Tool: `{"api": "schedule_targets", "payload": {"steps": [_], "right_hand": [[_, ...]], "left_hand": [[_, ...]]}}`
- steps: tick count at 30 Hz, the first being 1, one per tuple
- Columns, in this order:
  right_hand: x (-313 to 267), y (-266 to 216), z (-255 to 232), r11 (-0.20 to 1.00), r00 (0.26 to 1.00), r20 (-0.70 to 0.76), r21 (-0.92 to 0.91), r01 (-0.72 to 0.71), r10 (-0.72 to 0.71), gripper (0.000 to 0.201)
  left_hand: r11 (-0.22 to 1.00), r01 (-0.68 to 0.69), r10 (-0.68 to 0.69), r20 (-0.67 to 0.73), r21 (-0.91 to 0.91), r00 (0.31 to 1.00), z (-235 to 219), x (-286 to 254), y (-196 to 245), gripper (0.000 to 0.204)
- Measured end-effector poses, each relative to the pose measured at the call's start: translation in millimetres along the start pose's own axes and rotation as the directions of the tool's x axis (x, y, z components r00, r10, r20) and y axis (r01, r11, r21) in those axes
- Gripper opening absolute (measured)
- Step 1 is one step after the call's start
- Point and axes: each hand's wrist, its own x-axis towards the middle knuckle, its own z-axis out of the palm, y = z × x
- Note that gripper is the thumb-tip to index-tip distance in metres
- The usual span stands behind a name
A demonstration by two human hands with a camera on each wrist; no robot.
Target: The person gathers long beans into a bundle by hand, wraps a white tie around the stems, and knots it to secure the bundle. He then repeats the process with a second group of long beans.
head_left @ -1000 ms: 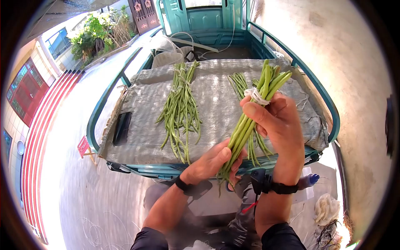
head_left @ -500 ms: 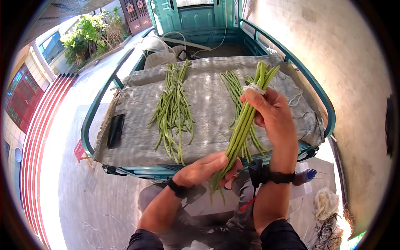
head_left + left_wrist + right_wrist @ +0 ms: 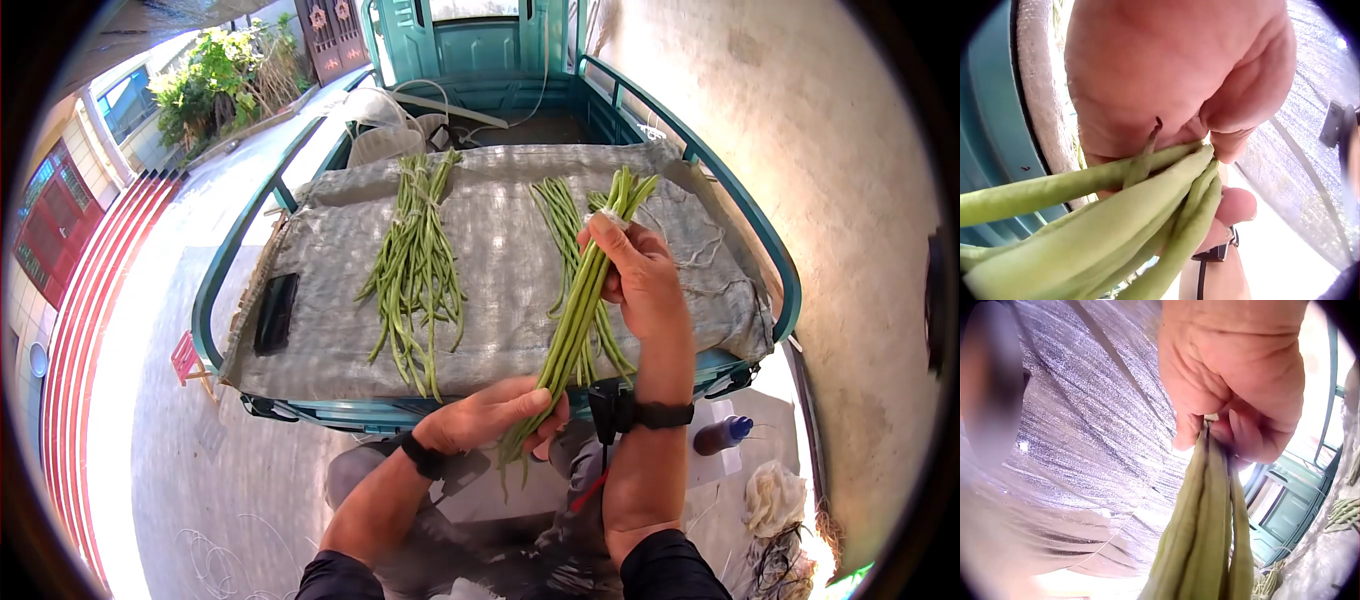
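A bundle of long green beans (image 3: 572, 325) slants in front of me, above the front edge of the grey cloth. Near its upper end my right hand (image 3: 648, 275) pinches it, with the thumb over the white tie (image 3: 614, 217). Lower down, my left hand (image 3: 492, 412) grips the thin ends between thumb and fingers, and the tips hang below. Close up in the left wrist view, the bean pods (image 3: 1097, 244) run into the left hand's fingers. In the right wrist view the beans (image 3: 1200, 519) lead down from the right hand's fingertips.
Grey cloth (image 3: 490, 350) covers a teal cart bed with side rails (image 3: 700, 140). On it lie tied beans (image 3: 415, 250) at left, more beans (image 3: 555, 210) behind the held bundle, and a dark phone (image 3: 277, 314). A blue-capped bottle (image 3: 722, 435) stands at lower right.
Both hands still hold the bundle. The right hand and the bundle's upper end have come a little lower, and the thumb covers more of the white tie. The head view has shifted slightly.
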Motion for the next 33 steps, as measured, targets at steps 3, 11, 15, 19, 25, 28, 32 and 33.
{"api": "schedule_targets", "payload": {"steps": [3,11,15,19,25,28,32,33], "right_hand": [[11,10,-2,0.999,0.999,0.027,-0.007,-0.039,0.039,0.036],[33,40,-3,0.988,0.983,0.097,-0.017,-0.152,0.153,0.038],[39,44,-1,0.975,0.970,0.095,-0.015,-0.224,0.224,0.040],[46,56,10,0.959,0.956,0.082,-0.064,-0.276,0.280,0.041],[59,75,25,0.948,0.941,0.140,-0.125,-0.293,0.309,0.036],[61,77,32,0.954,0.941,0.160,-0.092,-0.286,0.298,0.035],[66,84,37,0.961,0.942,0.194,-0.089,-0.262,0.275,0.041],[67,86,39,0.962,0.941,0.202,-0.092,-0.258,0.272,0.043]], "left_hand": [[0.999,-0.002,0.000,-0.077,-0.036,0.997,1,3,-12,0.049],[0.994,-0.017,-0.003,-0.184,-0.107,0.983,12,4,-32,0.043],[0.979,-0.030,-0.006,-0.175,-0.202,0.984,10,1,-34,0.042],[0.934,-0.039,-0.056,-0.254,-0.355,0.966,22,2,-38,0.042],[0.924,-0.169,0.015,-0.408,-0.344,0.913,30,7,-56,0.036],[0.932,-0.123,-0.055,-0.468,-0.340,0.882,29,10,-57,0.033],[0.874,-0.070,-0.207,-0.499,-0.481,0.842,20,12,-55,0.031],[0.848,-0.064,-0.245,-0.498,-0.525,0.832,17,12,-57,0.030]]}}
